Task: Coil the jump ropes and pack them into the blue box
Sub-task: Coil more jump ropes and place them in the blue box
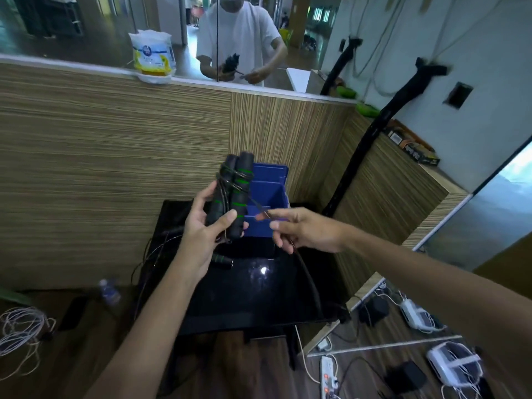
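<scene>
Jump-rope handles (234,194), two black grips with green rings, stand side by side, cord wound around them, gripped by the left hand (205,230) just in front of the blue box (269,180). Right hand (299,230) pinches the loose cord (260,207) beside it. Both hover above the black table (259,298), where another handle (223,259) lies.

Matt foam jump-rope handles (233,197), smooth blue plastic box (269,194), glossy black table (259,295), wood-grain panelling (115,168).
</scene>
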